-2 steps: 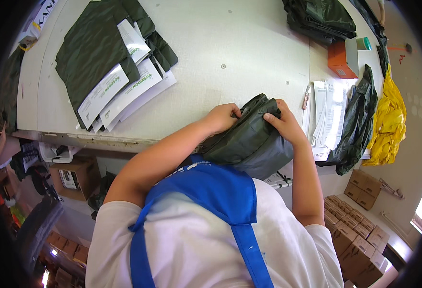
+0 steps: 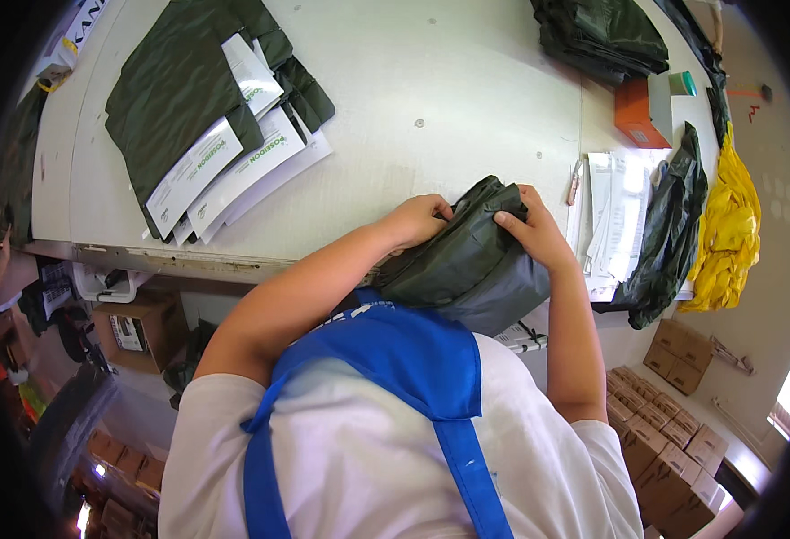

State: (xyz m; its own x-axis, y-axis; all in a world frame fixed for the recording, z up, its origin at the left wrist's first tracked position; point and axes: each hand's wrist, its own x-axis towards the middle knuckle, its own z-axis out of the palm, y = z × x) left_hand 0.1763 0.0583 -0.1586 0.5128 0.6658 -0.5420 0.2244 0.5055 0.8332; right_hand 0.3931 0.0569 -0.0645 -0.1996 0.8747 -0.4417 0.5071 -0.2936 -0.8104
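A folded bundle of dark green, slightly shiny coated fabric (image 2: 471, 256) rests against my apron at the table's front edge. My left hand (image 2: 420, 220) grips its upper left side, with the fingertips curled into the folds and partly hidden. On the bundle's upper right corner my right hand (image 2: 536, 229) is closed, its thumb pressed on the near face and the fingers behind. What the fabric is made up as cannot be told from its folds.
Flat dark green packs (image 2: 175, 99) with white printed sheets (image 2: 247, 171) lie at the left. More folded green fabric (image 2: 597, 40) is at the far right, by an orange box (image 2: 639, 112). A cutter knife (image 2: 574, 182), papers (image 2: 624, 216) and yellow fabric (image 2: 727, 225) lie nearer on the right.
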